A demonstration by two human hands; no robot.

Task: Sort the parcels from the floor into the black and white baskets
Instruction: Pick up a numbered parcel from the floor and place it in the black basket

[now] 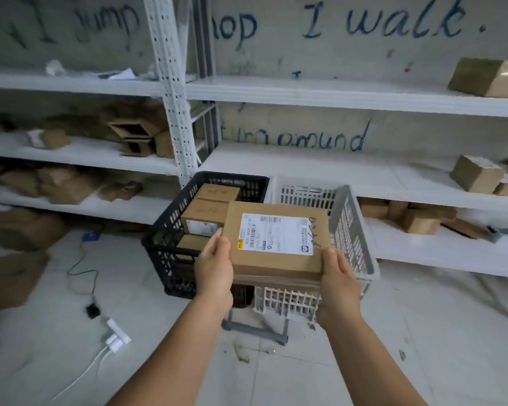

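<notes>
Two baskets sit side by side in front of the shelves (364, 177), black basket (170, 230) left of the white basket (352, 230). Several boxes (208, 206) are in the left one, and the parcel (276, 241) is over both.

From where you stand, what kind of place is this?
Probably a parcel storeroom or sorting room. White metal shelves carry many cardboard boxes, a black basket and a white basket stand on the floor, and both hands hold a parcel with a shipping label.
</notes>
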